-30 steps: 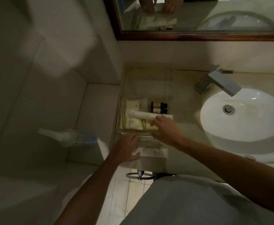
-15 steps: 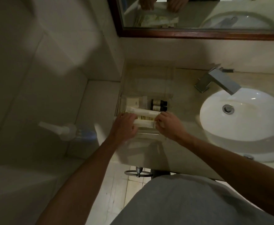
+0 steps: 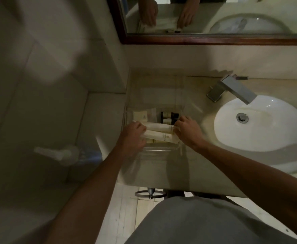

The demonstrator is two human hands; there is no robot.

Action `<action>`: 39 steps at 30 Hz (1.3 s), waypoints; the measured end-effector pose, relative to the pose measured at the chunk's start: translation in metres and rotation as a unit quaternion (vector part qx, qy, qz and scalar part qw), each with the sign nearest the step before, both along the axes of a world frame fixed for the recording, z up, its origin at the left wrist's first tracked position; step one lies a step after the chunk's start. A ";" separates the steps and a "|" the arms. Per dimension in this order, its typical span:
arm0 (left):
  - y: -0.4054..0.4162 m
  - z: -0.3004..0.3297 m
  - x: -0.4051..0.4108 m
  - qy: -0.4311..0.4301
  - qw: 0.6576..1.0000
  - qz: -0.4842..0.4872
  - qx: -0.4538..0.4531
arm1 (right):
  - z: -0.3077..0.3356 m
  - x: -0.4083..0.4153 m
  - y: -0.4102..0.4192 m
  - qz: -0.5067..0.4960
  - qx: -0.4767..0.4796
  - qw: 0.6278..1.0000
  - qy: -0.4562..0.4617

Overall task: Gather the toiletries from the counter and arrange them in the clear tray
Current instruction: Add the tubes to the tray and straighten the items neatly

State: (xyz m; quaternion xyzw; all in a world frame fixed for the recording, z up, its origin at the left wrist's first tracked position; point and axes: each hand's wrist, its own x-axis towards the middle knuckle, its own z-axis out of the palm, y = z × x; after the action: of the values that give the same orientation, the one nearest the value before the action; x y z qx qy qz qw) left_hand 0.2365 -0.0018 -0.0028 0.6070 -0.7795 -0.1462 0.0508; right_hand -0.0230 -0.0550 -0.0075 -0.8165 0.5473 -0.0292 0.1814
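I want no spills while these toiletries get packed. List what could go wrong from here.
1. Both the left hand and right hand press on the ends of two white tubes lying side by side; a cap could pop or a tube slip out.
2. The small dark bottles lie just beyond the tubes; a nudge may roll them.
3. The clear tray sits close to the counter's left edge; a push leftward could slide it off.

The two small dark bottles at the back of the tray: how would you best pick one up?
Pinch one of the small dark bottles across its round body, coming from above. They lie on their sides, close together, and the clear tray walls them in, so a sideways approach looks blocked.
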 end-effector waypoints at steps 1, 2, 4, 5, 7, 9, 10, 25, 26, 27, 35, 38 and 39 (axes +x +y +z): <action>0.003 0.001 -0.001 -0.008 1.000 -0.010 -0.001 | -0.001 0.000 -0.001 -0.003 -0.012 1.000 -0.007; 0.005 0.000 -0.003 -0.014 1.000 -0.012 -0.004 | -0.001 0.001 -0.002 -0.005 -0.021 1.000 -0.017; 0.006 -0.003 -0.006 -0.019 1.000 -0.003 -0.010 | -0.003 0.004 -0.003 0.006 -0.028 0.999 -0.034; 0.006 -0.004 -0.008 -0.025 1.000 -0.001 -0.009 | -0.004 0.007 -0.004 0.015 -0.027 0.999 -0.035; 0.006 -0.006 -0.012 -0.046 0.999 -0.004 -0.010 | -0.006 0.014 -0.007 0.028 -0.021 0.999 -0.025; 0.008 -0.007 -0.014 -0.055 0.998 -0.008 -0.019 | -0.008 0.018 -0.007 0.028 -0.009 0.999 -0.018; 0.008 -0.007 -0.013 -0.055 0.998 -0.010 -0.023 | -0.009 0.019 -0.007 0.024 -0.005 1.000 -0.017; 0.008 -0.011 -0.016 -0.032 0.999 0.003 -0.032 | -0.013 0.019 0.026 0.115 -0.053 0.991 0.052; 0.008 -0.012 -0.016 -0.026 0.999 0.001 -0.038 | -0.011 0.019 0.027 0.113 -0.057 0.991 0.049; 0.009 -0.012 -0.016 -0.021 0.999 -0.003 -0.044 | -0.009 0.019 0.028 0.109 -0.063 0.991 0.047; 0.007 -0.017 -0.003 -0.014 1.000 0.000 0.006 | -0.008 0.036 0.037 0.013 -0.014 0.998 0.062; 0.006 -0.024 -0.001 -0.041 0.998 0.012 0.050 | -0.018 0.039 0.047 -0.013 0.036 0.995 0.095; 0.008 -0.026 -0.001 -0.048 0.997 0.017 0.051 | -0.021 0.039 0.050 -0.011 0.044 0.995 0.092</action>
State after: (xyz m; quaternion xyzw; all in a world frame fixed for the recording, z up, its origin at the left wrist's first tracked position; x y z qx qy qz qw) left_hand 0.2354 0.0060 -0.0289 0.6284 -0.7620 -0.1556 -0.0157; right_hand 0.0163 -0.0046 -0.0289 -0.8008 0.5714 0.0683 0.1660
